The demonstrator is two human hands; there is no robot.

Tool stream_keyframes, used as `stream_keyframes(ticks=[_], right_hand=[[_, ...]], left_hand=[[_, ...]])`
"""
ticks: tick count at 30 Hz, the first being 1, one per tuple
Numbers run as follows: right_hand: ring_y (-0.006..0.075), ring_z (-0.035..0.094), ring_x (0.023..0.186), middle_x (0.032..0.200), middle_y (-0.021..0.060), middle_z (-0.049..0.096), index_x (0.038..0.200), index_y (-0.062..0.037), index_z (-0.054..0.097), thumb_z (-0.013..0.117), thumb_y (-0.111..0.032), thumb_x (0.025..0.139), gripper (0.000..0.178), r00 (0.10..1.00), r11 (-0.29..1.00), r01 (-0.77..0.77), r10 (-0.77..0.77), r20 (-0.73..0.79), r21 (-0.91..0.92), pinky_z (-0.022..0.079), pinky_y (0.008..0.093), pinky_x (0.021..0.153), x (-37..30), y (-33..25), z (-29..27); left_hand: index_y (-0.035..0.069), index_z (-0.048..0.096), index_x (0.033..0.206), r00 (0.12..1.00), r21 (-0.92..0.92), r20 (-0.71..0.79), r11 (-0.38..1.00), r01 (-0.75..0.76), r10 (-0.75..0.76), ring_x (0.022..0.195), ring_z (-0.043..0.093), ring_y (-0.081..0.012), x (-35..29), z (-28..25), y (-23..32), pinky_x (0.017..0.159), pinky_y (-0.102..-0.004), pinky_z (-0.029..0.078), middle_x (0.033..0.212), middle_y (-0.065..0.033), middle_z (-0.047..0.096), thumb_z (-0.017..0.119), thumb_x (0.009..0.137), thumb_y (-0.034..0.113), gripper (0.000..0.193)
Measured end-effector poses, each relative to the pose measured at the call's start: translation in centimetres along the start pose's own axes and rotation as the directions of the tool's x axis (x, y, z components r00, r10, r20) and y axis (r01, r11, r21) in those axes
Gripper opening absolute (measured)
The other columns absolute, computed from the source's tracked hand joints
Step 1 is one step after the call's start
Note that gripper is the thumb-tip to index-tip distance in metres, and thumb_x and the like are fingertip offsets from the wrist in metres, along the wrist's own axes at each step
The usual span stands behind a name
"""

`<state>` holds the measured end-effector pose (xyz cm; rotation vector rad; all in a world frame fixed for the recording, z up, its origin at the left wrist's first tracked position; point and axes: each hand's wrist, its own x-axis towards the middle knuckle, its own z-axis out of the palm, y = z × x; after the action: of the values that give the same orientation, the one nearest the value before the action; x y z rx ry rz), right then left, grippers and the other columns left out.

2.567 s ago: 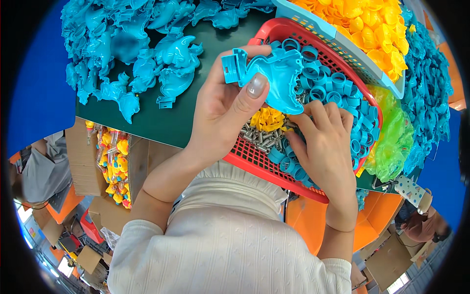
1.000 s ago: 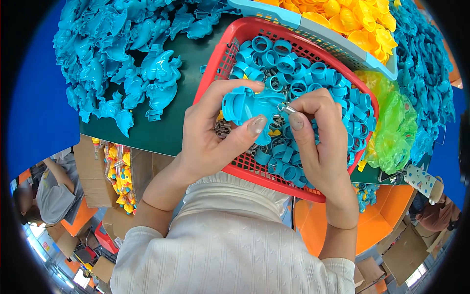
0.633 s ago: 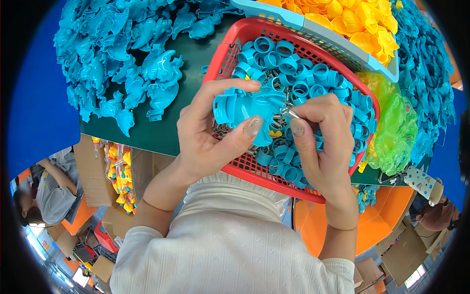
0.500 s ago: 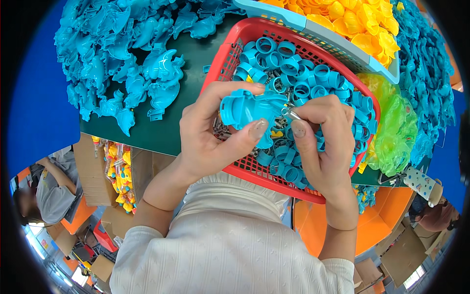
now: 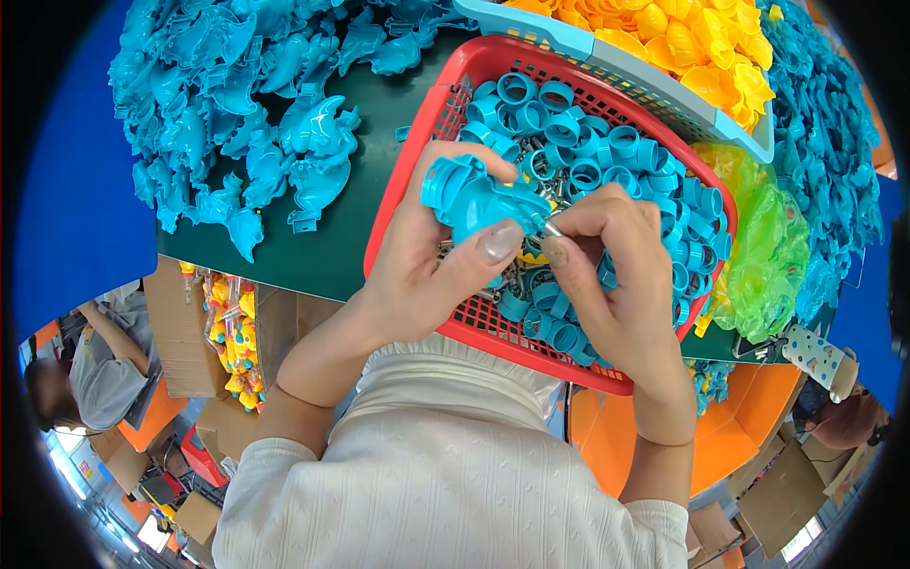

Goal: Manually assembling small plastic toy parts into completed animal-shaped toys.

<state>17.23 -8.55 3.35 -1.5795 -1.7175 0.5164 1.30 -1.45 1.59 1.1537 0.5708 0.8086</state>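
Gripped between the thumb and fingers of my left hand is a hollow, curved blue plastic shell part. The thumb lies across its lower side. My right hand is closed in a pinch on a small shiny metal piece, which touches the right end of the shell; its exact kind is too small to tell. Both hands are over a red plastic basket, which holds many short blue rings and loose small metal pieces partly hidden under my hands.
Blue shell parts are heaped on the dark green table at left. A light blue basket of yellow parts stands behind the red one. To the right lie a green plastic bag and another blue heap.
The shell has turned in my left hand, so its outer side shows more. My right hand has moved slightly left, bringing the metal piece against the shell's end.
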Motion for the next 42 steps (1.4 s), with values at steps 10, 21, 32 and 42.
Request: stream_keyframes(ticks=[10,21,32,42], right_hand=[[0.0066,0.038,0.061,0.073,0.0009,0.049,0.082,-0.0036,0.05,0.059,-0.004,0.081,0.009,0.966,0.874,-0.242,0.173,0.194,0.422,0.031,0.0198,0.054,-0.4,-0.2,-0.1],[0.0092,0.044,0.063,0.075,0.0007,0.053,0.082,-0.0038,0.055,0.067,-0.007,0.075,0.014,0.994,0.946,-0.048,0.013,0.112,0.32,0.034,0.0208,0.056,0.2,0.2,-0.1],[0.0201,0.048,0.081,0.08,0.0029,0.052,0.081,-0.0076,0.058,0.068,-0.01,0.067,0.017,0.942,0.895,0.157,-0.009,0.335,-0.416,0.034,0.0337,0.077,0.9,-0.7,-0.4],[0.0208,0.047,0.077,0.077,0.005,0.049,0.075,-0.0071,0.054,0.063,-0.007,0.07,0.01,0.913,0.839,0.233,-0.015,0.407,-0.491,0.035,0.0332,0.074,1.3,0.1,0.4]], left_hand=[[0.002,0.046,0.099,0.993,0.134,-0.001,0.984,-0.116,0.117,0.074,0.052,-0.0037,-0.2,-0.5,-0.3,0.06,-0.0172,0.042,0.084,-0.0017,0.052,0.065,0.079,0.006,0.028],[0.004,0.047,0.096,1.0,0.065,0.013,0.998,-0.011,0.01,0.076,0.052,-0.0045,-0.1,-1.5,-0.2,0.065,-0.0178,0.043,0.088,-0.0022,0.053,0.068,0.078,0.01,0.028],[0.004,0.027,0.128,0.99,-0.11,-0.139,0.994,-0.003,-0.013,0.077,0.057,-0.0157,0.1,-1.5,-0.3,0.062,-0.0257,0.047,0.1,-0.0133,0.056,0.051,0.09,0.025,0.05],[-0.001,0.029,0.13,0.993,0.012,-0.093,0.997,-0.078,0.079,0.087,0.057,-0.0144,0.6,-1.2,0.0,0.076,-0.0239,0.048,0.11,-0.0117,0.052,0.067,0.079,0.021,0.068]])
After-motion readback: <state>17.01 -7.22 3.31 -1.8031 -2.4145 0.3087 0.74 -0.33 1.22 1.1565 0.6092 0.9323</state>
